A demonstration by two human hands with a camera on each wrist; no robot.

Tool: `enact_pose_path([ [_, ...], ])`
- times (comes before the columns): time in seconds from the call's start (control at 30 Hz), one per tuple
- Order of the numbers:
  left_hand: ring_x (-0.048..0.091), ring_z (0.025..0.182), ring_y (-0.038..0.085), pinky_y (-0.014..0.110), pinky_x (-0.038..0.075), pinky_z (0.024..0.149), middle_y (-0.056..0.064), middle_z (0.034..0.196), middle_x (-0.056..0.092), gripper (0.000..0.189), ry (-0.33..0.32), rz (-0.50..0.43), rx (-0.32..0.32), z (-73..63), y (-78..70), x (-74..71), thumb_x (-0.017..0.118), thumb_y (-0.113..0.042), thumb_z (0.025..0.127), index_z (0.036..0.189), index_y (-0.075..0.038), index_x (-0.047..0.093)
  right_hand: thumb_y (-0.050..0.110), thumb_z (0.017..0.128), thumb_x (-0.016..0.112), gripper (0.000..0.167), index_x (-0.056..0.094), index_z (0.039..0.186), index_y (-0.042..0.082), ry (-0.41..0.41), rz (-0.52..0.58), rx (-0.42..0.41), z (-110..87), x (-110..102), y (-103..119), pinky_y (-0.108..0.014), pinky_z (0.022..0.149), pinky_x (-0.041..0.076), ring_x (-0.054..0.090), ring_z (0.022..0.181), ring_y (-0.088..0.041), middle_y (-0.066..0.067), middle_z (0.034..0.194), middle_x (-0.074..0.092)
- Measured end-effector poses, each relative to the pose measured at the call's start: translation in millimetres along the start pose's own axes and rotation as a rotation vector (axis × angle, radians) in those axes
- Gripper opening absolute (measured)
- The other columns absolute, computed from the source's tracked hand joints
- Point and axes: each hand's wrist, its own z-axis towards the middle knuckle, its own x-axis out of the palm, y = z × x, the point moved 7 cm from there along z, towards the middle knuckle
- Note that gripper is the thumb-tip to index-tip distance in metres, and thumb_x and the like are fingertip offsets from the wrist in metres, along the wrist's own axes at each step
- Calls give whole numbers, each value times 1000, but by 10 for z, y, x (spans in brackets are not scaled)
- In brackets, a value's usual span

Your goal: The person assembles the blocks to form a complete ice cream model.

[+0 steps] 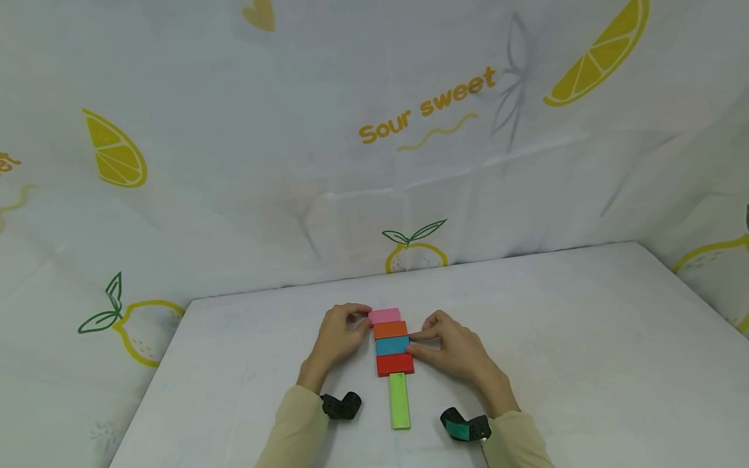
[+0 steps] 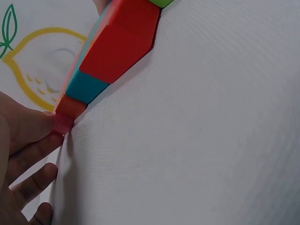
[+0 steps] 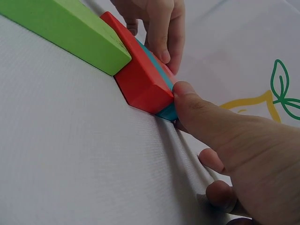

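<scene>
A pink block [image 1: 384,316], an orange block [image 1: 390,330], a blue block [image 1: 393,346] and a red block [image 1: 394,364] lie crosswise in a row, side by side. Below the red one, a light green block [image 1: 400,401] extends lengthwise, its end against the red side. My left hand [image 1: 341,335] pinches the left end of the pink block between thumb and index finger, the other fingers spread loosely. At the right end of the blue block, my right hand [image 1: 456,348] pinches with thumb and index finger. The right wrist view shows the right thumb [image 3: 190,101] beside the red block's corner.
The blocks lie on a white table [image 1: 585,338], its far edge meeting a white backdrop [image 1: 234,214] printed with lemons and lettering. A black wrist camera [image 1: 342,405] sits at the left wrist, and another black device [image 1: 465,426] at the right.
</scene>
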Motion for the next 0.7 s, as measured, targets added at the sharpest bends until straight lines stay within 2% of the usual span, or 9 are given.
enact_pose_path([
  [0.5, 63, 97, 21, 39, 50, 91, 6, 109, 77, 23, -7, -18, -40, -5, -16, 9, 68, -14, 93, 113, -8, 77, 40, 85, 81, 33, 82, 110, 18, 4, -2, -25, 20, 21, 34, -29, 73, 44, 54, 96, -11, 5, 103, 58],
  [0.7, 64, 100, 23, 41, 52, 92, 7, 112, 77, 27, 2, -26, -13, -33, -34, 25, 67, -14, 94, 118, -7, 75, 40, 88, 78, 32, 81, 111, 19, -3, -1, -13, 15, 6, 7, -29, 74, 44, 54, 96, -11, 5, 103, 60],
])
